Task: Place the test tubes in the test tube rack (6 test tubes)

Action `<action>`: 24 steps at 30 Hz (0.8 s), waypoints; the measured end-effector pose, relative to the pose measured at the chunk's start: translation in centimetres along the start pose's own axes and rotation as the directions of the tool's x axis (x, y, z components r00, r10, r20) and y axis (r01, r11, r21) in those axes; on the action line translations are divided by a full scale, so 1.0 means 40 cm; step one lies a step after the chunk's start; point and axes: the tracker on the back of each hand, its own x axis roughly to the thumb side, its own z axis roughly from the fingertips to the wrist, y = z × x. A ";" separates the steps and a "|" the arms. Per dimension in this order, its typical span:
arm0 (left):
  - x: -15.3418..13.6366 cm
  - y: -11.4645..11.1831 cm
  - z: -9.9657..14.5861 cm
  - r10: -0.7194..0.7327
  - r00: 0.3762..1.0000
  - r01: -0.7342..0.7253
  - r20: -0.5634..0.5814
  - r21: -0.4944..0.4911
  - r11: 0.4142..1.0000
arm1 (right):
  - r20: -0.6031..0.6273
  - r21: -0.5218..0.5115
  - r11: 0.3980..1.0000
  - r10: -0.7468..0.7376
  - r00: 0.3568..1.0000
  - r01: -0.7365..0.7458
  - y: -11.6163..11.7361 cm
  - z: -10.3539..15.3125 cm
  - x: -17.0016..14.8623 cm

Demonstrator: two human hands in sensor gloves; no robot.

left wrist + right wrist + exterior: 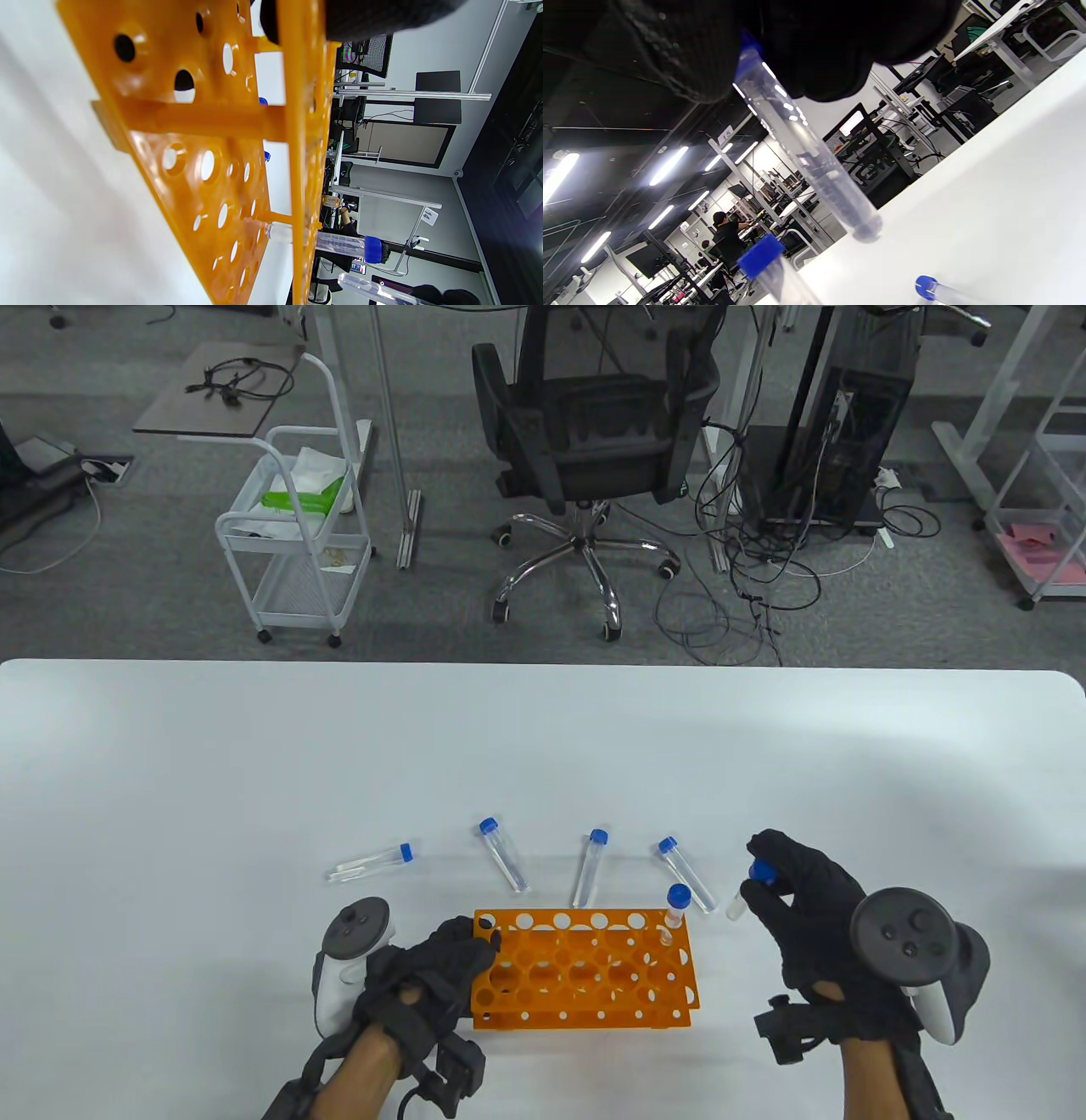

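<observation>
We note the right hand (806, 912) pinching a tube (751, 889) by its cap; the left hand (424, 976) grips the rack (585, 976). A tilted tube may miss its hole.

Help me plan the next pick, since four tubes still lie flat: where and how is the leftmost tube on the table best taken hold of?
Pinch the leftmost tube across its clear barrel near the blue cap, coming straight down from above. It lies flat, cap toward the right, apart from the other tubes, so both long sides are open to fingertips. A hold near the cap probably leaves the bottom end free for the orange rack.
</observation>
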 end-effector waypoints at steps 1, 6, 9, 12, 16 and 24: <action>0.000 -0.001 0.000 -0.002 1.000 0.002 -0.001 0.000 1.000 | 0.009 -0.001 1.000 -0.002 1.000 0.002 0.000 0.003 0.008; 0.001 -0.002 -0.001 -0.002 1.000 0.002 -0.003 -0.004 1.000 | 0.059 0.026 0.999 -0.021 0.998 0.020 0.011 0.017 0.044; 0.004 -0.002 0.000 0.000 1.000 0.000 0.000 -0.007 1.000 | 0.094 0.036 0.999 0.011 0.995 -0.015 0.025 0.026 0.072; 0.006 -0.002 0.000 0.003 1.000 -0.003 0.008 -0.007 1.000 | 0.129 0.062 0.997 0.031 0.991 -0.039 0.045 0.035 0.100; 0.008 -0.001 0.001 0.008 1.000 -0.008 0.013 -0.008 1.000 | 0.151 0.093 0.993 0.057 0.987 -0.071 0.072 0.039 0.120; 0.009 0.001 0.001 0.004 1.000 -0.004 0.013 -0.003 1.000 | 0.166 0.146 0.978 0.122 0.978 -0.147 0.127 0.038 0.130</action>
